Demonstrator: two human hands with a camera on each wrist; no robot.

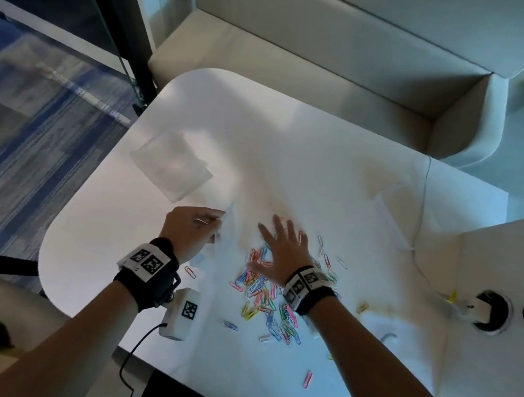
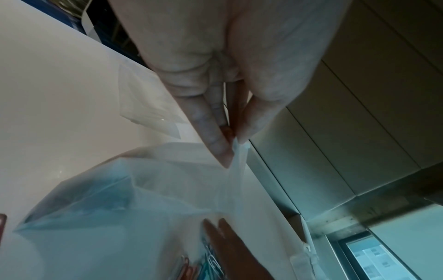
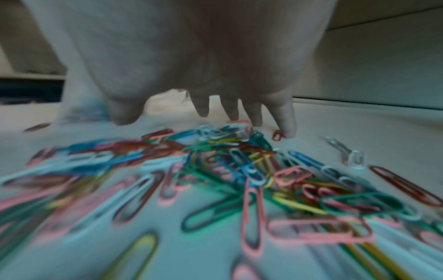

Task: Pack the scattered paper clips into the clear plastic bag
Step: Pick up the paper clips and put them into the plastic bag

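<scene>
Nearest the person, stray paper clips lie apart from the heap: a pink clip [image 1: 307, 378] close to the near edge of the desk [image 1: 293, 155], a blue clip [image 1: 231, 325] beside the wrist rig; these are the likeliest to be missed, and a careless sweep could send the pink one over the edge. Further in sits the main pile of paper clips [image 1: 269, 295], many-coloured and tangled; the right hand [image 1: 285, 252] is over its far side, fingers straight and spread, fingertips [image 3: 286, 130] down at the clips and holding none; a flat push of this kind may scatter the heap sideways instead of gathering it, and linked clips could drag neighbours off course. Just left of that, the left hand [image 1: 191, 227] pinches an edge of the clear plastic bag [image 2: 148, 189] between thumb and fingers, the bag hanging to the desk beside the pile; the film is limp, so its mouth could fold closed, or slip from so small a pinch once clips weigh it down. Farther back, another clear bag [image 1: 170, 167] lies flat near the desk's left edge, well apart from the clips.
</scene>
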